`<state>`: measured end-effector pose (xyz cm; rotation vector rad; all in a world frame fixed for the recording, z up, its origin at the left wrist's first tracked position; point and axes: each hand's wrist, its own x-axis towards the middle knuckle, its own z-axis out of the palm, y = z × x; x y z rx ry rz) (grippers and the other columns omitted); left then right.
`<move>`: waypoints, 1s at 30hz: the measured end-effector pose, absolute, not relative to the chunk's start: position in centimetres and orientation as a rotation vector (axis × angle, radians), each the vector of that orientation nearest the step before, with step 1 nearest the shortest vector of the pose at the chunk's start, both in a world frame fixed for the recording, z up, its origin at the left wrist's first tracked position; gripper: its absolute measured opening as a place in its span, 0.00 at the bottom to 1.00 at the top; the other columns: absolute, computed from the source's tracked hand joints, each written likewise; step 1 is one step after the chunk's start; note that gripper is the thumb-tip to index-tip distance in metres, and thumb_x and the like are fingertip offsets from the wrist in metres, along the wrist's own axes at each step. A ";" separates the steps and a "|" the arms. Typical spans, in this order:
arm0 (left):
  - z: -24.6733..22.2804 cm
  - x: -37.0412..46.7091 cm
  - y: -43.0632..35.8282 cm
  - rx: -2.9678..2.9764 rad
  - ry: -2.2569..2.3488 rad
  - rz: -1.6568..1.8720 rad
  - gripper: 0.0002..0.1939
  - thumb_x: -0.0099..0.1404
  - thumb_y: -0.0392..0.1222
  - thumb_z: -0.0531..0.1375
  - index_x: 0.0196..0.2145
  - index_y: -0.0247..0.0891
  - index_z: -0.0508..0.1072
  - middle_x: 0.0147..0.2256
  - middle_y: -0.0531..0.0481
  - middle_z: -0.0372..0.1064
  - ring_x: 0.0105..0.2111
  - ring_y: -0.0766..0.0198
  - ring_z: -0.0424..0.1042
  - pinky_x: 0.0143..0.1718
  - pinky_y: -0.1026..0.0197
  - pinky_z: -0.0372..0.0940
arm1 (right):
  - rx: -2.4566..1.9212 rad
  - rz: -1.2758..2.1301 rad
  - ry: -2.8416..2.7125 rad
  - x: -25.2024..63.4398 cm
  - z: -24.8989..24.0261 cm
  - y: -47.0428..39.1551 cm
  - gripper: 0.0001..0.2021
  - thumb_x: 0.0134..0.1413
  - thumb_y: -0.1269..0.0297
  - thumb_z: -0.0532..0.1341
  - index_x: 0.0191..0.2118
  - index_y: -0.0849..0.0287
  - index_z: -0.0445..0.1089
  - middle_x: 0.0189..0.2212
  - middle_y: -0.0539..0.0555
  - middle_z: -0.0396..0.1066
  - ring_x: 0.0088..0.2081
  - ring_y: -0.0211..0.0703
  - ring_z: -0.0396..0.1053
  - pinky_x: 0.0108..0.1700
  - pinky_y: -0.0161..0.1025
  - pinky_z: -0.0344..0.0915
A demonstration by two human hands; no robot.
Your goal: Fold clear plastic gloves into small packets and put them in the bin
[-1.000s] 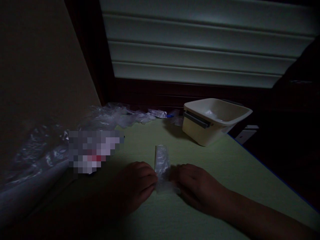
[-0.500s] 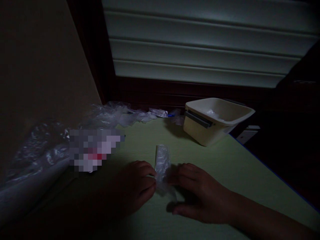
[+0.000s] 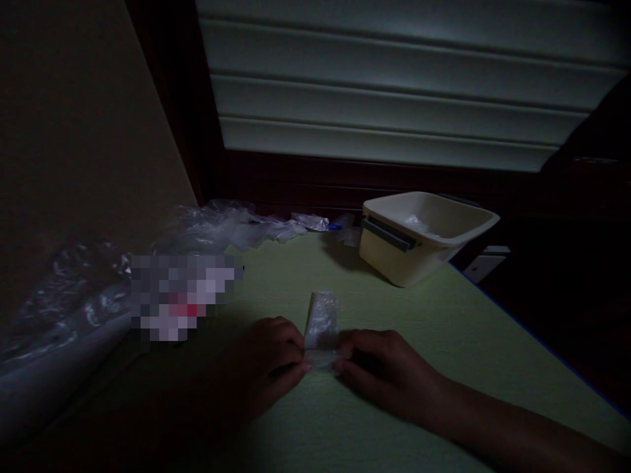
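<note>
A narrow strip of clear plastic film (image 3: pixel 323 322), perhaps a flattened bag, lies on the green tabletop with its long side pointing away from me. Its near end is folded over. My left hand (image 3: pixel 276 361) pinches the left edge of that near end between thumb and fingers. On the opposite edge, my right hand (image 3: pixel 377 368) pinches the film in the same way, thumb below the fingers. Dim light leaves the left wrist and forearm hard to see.
A cream plastic bin (image 3: pixel 394 259) with grey handles holds some clear plastic. Crumpled clear plastic (image 3: pixel 221 226) lines the back and left of the green table (image 3: pixel 276 269). A blurred-out item (image 3: pixel 182 295) lies at left. A slatted shutter (image 3: pixel 384 85) rises behind.
My right hand's thumb and fingers have come together on the film's edge. The loose near end now lies folded flat and straight between both hands. The left hand has barely moved.
</note>
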<state>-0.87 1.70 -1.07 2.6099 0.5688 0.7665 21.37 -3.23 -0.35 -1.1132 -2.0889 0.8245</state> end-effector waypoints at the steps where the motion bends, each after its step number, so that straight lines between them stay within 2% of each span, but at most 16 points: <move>1: -1.2 -0.9 1.7 2.589 0.578 0.772 0.10 0.68 0.34 0.53 0.28 0.35 0.69 0.33 0.50 0.66 0.35 0.63 0.65 0.37 0.61 0.59 | -1.105 0.863 -2.062 21.3 -0.4 -3.2 0.04 0.56 0.71 0.56 0.30 0.60 0.65 0.21 0.46 0.63 0.22 0.31 0.59 0.22 0.29 0.54; 3: -1.4 -0.9 1.8 2.555 0.599 0.770 0.11 0.68 0.35 0.52 0.28 0.35 0.69 0.32 0.50 0.65 0.35 0.63 0.64 0.37 0.61 0.58 | -1.083 0.936 -2.009 21.2 -0.3 -3.2 0.02 0.54 0.72 0.57 0.33 0.60 0.65 0.22 0.45 0.63 0.21 0.31 0.59 0.21 0.28 0.53; 10: -1.4 -0.7 1.7 2.592 0.625 0.726 0.11 0.68 0.33 0.49 0.28 0.35 0.66 0.33 0.49 0.63 0.36 0.61 0.62 0.38 0.59 0.58 | -1.085 0.976 -1.989 21.2 -0.4 -3.2 0.10 0.56 0.70 0.58 0.44 0.59 0.63 0.25 0.47 0.67 0.23 0.33 0.63 0.24 0.29 0.57; 14: -1.5 -0.7 1.8 2.603 0.629 0.778 0.10 0.66 0.33 0.52 0.26 0.35 0.65 0.32 0.50 0.63 0.34 0.62 0.63 0.38 0.59 0.58 | -1.074 0.741 -2.079 21.4 -0.4 -3.3 0.11 0.57 0.70 0.58 0.47 0.59 0.62 0.29 0.50 0.68 0.27 0.35 0.65 0.27 0.31 0.61; 18: -1.8 -0.7 2.0 2.610 0.623 0.823 0.09 0.64 0.32 0.55 0.25 0.35 0.65 0.32 0.50 0.64 0.34 0.62 0.63 0.37 0.59 0.58 | -0.952 0.403 -2.204 21.5 -0.3 -3.2 0.08 0.59 0.71 0.57 0.44 0.60 0.65 0.36 0.56 0.70 0.37 0.42 0.67 0.37 0.38 0.66; 22: -1.9 -0.6 2.0 2.634 0.644 0.814 0.09 0.63 0.32 0.56 0.24 0.36 0.66 0.31 0.51 0.63 0.33 0.63 0.63 0.35 0.61 0.57 | -0.868 0.274 -2.362 21.3 -0.2 -3.4 0.11 0.59 0.72 0.56 0.47 0.60 0.66 0.44 0.60 0.69 0.45 0.48 0.66 0.46 0.46 0.65; 25: -1.7 -0.6 2.0 2.627 0.645 0.822 0.10 0.62 0.31 0.57 0.23 0.35 0.65 0.30 0.52 0.63 0.33 0.64 0.62 0.35 0.61 0.57 | -0.855 0.197 -2.448 21.1 0.0 -3.5 0.12 0.59 0.72 0.55 0.48 0.61 0.66 0.43 0.60 0.70 0.45 0.50 0.66 0.46 0.48 0.64; 30: -1.1 -0.7 1.6 2.673 0.696 0.760 0.08 0.60 0.29 0.59 0.24 0.35 0.65 0.31 0.52 0.63 0.33 0.64 0.63 0.34 0.61 0.57 | -0.908 0.162 -2.506 20.9 0.2 -3.6 0.10 0.60 0.69 0.54 0.44 0.63 0.69 0.36 0.59 0.70 0.40 0.49 0.65 0.43 0.47 0.63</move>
